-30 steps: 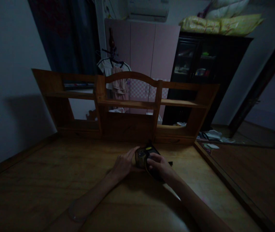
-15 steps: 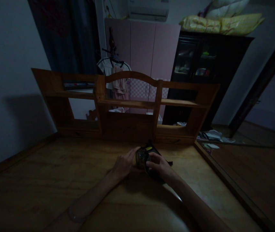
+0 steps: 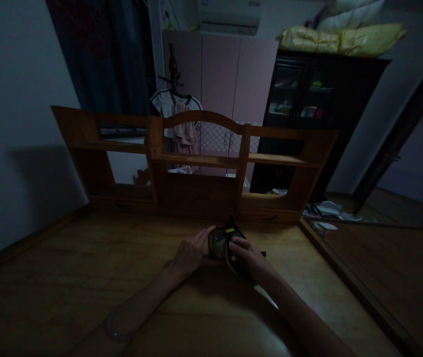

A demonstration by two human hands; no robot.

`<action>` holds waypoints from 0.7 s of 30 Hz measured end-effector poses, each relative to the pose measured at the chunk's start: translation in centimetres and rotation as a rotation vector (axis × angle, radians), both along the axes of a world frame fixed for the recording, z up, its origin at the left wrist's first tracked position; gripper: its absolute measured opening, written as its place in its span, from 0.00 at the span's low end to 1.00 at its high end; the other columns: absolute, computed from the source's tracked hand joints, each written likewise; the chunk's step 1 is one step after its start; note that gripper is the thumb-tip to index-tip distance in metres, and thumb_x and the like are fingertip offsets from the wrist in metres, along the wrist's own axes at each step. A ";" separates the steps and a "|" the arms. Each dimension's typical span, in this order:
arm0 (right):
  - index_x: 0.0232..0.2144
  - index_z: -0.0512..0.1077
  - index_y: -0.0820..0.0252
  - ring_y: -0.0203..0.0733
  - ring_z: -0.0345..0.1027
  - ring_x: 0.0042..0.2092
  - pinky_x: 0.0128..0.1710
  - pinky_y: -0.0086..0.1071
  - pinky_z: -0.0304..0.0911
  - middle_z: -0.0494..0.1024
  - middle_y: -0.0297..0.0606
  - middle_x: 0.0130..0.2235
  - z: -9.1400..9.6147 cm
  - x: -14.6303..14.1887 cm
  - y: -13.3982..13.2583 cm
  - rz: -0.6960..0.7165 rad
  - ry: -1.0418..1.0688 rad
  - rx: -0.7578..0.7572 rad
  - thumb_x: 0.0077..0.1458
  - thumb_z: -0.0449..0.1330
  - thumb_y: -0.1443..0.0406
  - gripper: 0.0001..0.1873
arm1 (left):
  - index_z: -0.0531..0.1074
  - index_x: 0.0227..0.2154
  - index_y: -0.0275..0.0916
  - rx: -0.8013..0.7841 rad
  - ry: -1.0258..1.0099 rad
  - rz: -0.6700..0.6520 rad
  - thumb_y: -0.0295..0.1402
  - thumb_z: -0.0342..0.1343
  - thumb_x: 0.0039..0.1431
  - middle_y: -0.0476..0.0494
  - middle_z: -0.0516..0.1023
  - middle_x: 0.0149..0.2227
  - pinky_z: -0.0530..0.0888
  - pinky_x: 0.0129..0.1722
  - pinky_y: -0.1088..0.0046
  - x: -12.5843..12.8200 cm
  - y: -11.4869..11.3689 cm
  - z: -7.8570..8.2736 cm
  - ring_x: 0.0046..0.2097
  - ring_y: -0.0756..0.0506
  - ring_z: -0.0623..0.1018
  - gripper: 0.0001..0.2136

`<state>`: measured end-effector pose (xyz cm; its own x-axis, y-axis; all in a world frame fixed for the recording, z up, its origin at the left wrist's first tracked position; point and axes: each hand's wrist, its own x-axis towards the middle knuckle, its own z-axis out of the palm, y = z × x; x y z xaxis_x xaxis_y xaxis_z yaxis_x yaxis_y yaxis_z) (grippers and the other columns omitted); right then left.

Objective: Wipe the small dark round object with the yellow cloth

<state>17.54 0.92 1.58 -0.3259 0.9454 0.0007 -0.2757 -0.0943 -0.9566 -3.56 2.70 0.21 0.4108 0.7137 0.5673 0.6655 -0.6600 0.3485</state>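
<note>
A dark, shiny, see-through rounded object (image 3: 217,243) sits at the middle of the wooden desk. It adjoins a black pouch-like item (image 3: 237,229) with a yellow mark and a yellowish edge; the dim light hides their exact kind. My left hand (image 3: 191,254) holds the shiny object from the left, fingers along its upper side and thumb below. On the right, my right hand (image 3: 249,257) has its fingers bent over the black item, beside the shiny part. The underside of both items is hidden. A dark strap end (image 3: 263,254) sticks out beyond my right hand.
A wooden shelf unit (image 3: 196,159) runs along the desk's far edge. To the left is a wall (image 3: 18,188); a raised rim (image 3: 345,275) borders the desk (image 3: 85,277) on the right. Behind stand a pink wardrobe (image 3: 219,74) and a dark cabinet (image 3: 345,99).
My right hand has shifted slightly right, off the shiny part and onto the black item, so more of the shiny surface and yellowish edge shows. My left hand stays in place.
</note>
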 end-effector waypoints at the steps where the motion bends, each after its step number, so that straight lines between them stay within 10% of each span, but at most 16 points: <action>1: 0.31 0.74 0.59 0.33 0.66 0.30 0.28 0.25 0.60 0.73 0.32 0.31 0.0 0.0 0.0 -0.001 0.006 -0.005 0.45 0.68 0.58 0.13 | 0.50 0.60 0.44 -0.003 -0.005 -0.009 0.47 0.66 0.41 0.39 0.65 0.57 0.69 0.51 0.63 0.0 0.0 0.1 0.54 0.38 0.71 0.45; 21: 0.29 0.74 0.61 0.31 0.64 0.27 0.26 0.25 0.56 0.73 0.31 0.28 0.2 -0.3 -0.3 0.007 0.058 -0.048 0.42 0.69 0.58 0.15 | 0.41 0.63 0.51 -0.028 0.090 -0.068 0.30 0.64 0.43 0.43 0.57 0.61 0.74 0.46 0.64 0.4 -0.4 1.0 0.55 0.38 0.68 0.47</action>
